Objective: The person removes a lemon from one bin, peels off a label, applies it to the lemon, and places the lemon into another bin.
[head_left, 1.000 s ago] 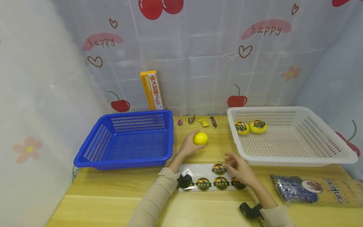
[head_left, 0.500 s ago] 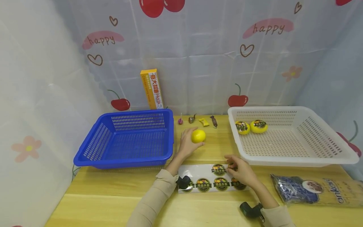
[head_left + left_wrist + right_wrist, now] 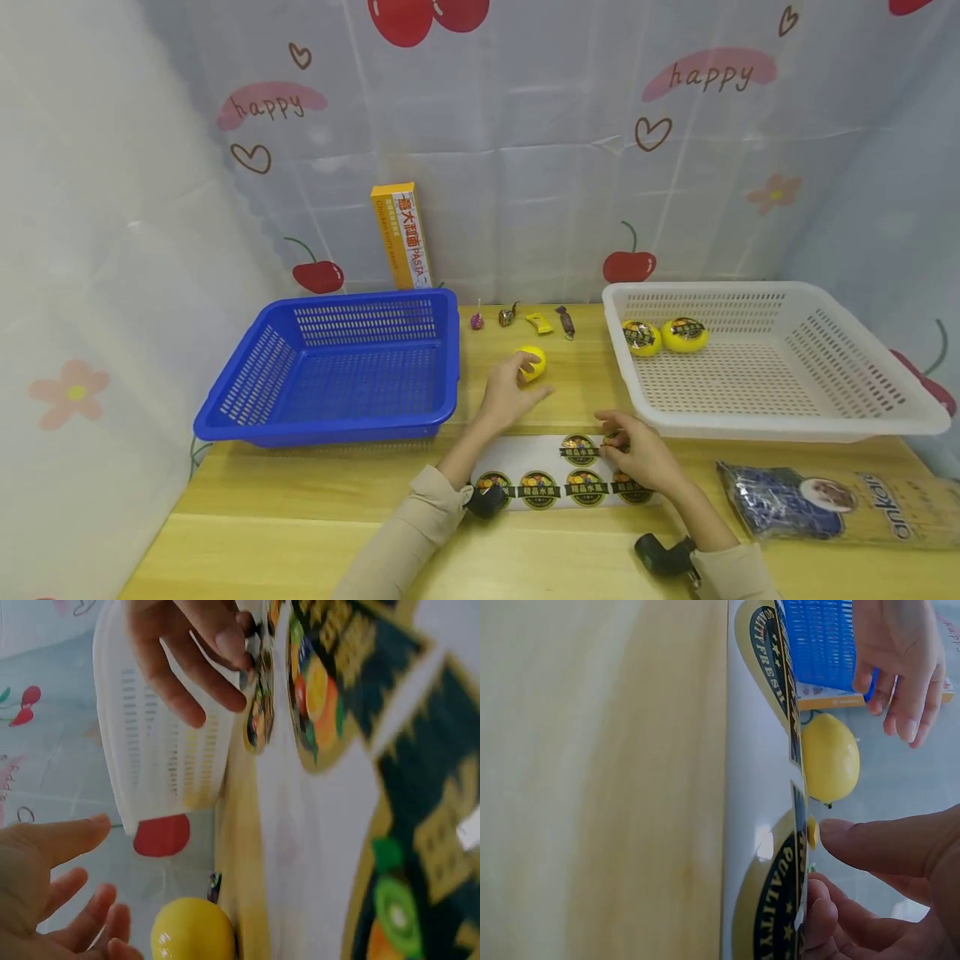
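Observation:
A lemon rests on the table beyond my left hand, whose fingers are spread and stand partly in front of it. The left wrist view shows the lemon apart from the left hand. My right hand is at the upper right of a white sticker sheet bearing several round fruit stickers. Its curled fingertips touch a sticker near the sheet's edge; the thumb stands slightly off. Whether the sticker is pinched cannot be made out.
A blue basket stands left, with a pasta box behind it. In the white basket lie two stickered lemons. Several sweets line the back. A bag of pasta lies at front right.
The lemon was within the left hand's grasp; now that hand has let go and drawn back slightly toward me. The right fingers have closed in on the sticker.

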### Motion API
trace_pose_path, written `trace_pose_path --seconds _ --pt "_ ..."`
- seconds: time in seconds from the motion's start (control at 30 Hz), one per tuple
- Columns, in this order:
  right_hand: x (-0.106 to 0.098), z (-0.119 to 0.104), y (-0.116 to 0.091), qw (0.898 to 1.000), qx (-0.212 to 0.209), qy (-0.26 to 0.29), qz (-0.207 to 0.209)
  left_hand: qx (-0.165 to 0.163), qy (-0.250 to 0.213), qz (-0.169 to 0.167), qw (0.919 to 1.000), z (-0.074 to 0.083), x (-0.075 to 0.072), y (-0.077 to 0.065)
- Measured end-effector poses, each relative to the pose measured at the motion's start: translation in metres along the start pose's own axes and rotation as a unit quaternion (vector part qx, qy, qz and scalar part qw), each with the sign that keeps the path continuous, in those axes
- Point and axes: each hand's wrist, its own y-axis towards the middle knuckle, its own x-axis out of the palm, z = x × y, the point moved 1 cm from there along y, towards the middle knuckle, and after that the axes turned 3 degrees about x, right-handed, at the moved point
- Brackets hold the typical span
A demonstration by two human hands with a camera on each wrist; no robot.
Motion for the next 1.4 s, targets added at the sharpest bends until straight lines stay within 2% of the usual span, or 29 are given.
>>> trace_pose_path --seconds 0.1,0.2,0.3,0.4,0.63,0.77,0.9,1.03,1.2,1.3,1.4 --pt "0.000 0.001 0.000 1.000 0.000 0.002 0.000 0.001 -0.021 -0.104 0.9943 0.009 0.002 -0.009" --pt "-0.001 0.000 0.000 1.000 0.000 0.002 -0.001 -0.017 -0.004 -0.193 0.9811 0.013 0.006 -0.017" --pt "-0.001 0.000 0.000 1.000 -0.001 0.003 -0.003 -0.019 0.038 -0.240 0.9699 0.013 0.013 -0.022" --pt "-0.001 0.000 0.000 1.000 -0.002 0.003 -0.002 -0.013 0.073 -0.262 0.9623 0.011 0.020 -0.025" --pt "0.000 0.000 0.000 1.000 -0.005 0.002 -0.005 -0.010 0.167 -0.258 0.9515 0.014 0.034 -0.033" --pt "0.000 0.000 0.000 1.000 -0.004 0.002 -0.009 -0.016 0.185 -0.252 0.9496 0.016 0.037 -0.035" --pt "0.001 0.000 0.000 1.000 0.001 0.004 -0.013 -0.013 0.184 -0.237 0.9539 0.017 0.037 -0.035" --pt "0.002 0.001 0.002 1.000 0.004 0.004 -0.014 -0.001 0.153 -0.211 0.9654 0.017 0.035 -0.035" --pt "0.003 0.003 0.007 1.000 -0.005 -0.003 -0.016 -0.006 0.081 -0.191 0.9783 0.013 0.029 -0.032" --pt "0.004 0.003 0.008 1.000 -0.005 -0.002 -0.019 -0.027 0.019 -0.186 0.9820 0.010 0.023 -0.031" --pt "0.003 -0.001 0.008 1.000 0.005 0.004 -0.021 -0.044 -0.032 -0.180 0.9822 0.007 0.017 -0.029"
